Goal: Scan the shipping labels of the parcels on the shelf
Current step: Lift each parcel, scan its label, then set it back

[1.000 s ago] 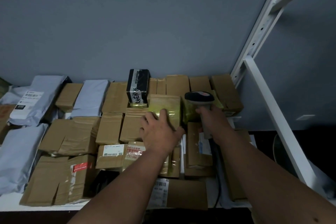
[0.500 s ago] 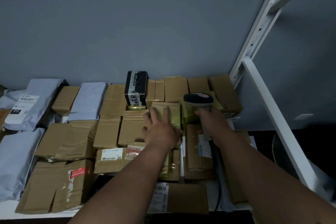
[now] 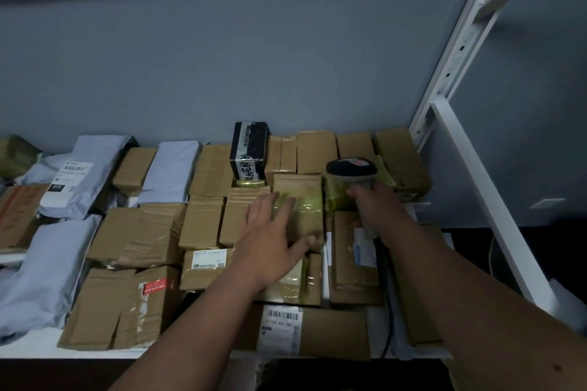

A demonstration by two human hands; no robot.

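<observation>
My left hand (image 3: 273, 241) lies flat, fingers spread, on the taped brown parcel (image 3: 298, 206) just in front of the black box (image 3: 249, 149). My right hand (image 3: 378, 203) grips the scanner (image 3: 351, 170) right of that parcel. No label shows on it, so I'd tip it until 1 faces the scanner

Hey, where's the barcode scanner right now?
In the head view, right of centre: the right hand holds the scanner above the brown parcels, just right of the taped parcel.
</observation>
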